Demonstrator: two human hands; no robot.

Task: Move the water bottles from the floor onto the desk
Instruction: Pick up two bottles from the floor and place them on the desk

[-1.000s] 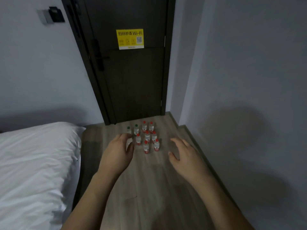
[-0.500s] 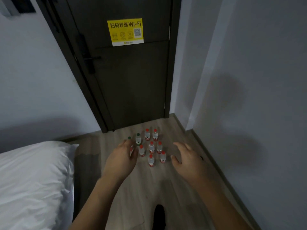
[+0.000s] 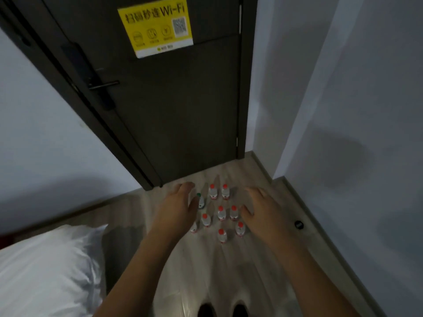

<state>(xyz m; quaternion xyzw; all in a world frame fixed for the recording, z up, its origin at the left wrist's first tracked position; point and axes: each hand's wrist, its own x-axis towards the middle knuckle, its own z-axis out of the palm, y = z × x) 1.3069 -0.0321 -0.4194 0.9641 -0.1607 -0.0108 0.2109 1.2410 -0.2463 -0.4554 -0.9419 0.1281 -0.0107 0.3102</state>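
I see a dark door (image 3: 174, 106) shut at the end of a narrow strip of wood floor (image 3: 206, 266); everything below is placed relative to that door. On it, up high, a yellow Wi-Fi sticker (image 3: 155, 28) w/ a QR code, and at its left edge a lever handle (image 3: 103, 84) on a long lock plate. Pale walls either side; the right wall (image 3: 354, 110) steps out into a corner just right of the door frame, so the floor strip is tight there. Low on that wall's skirting sits a small round black thing (image 3: 299, 224), can't tell what it is.

Water bottles (image 3: 220, 212) stand upright on the floor right in front of the door, in a loose cluster, approx. nine visible: red caps mostly, one green-capped bottle (image 3: 200, 201) at the left side. None touching the door.

Left hand (image 3: 177, 209) hangs over the cluster's left side, fingers spread, holding nothing; it covers part of a bottle (image 3: 193, 227) nearest the viewer. Right hand (image 3: 263, 213) over the right side, fingers also spread and empty, thumb close to the red-capped bottles there. Whether either hand touches a bottle, can't tell.

Left of the door and nearer me, a white pillow (image 3: 45, 271) on a bed edge crowds the floor. Two dark shoe tips (image 3: 223, 310) show at the bottom edge.
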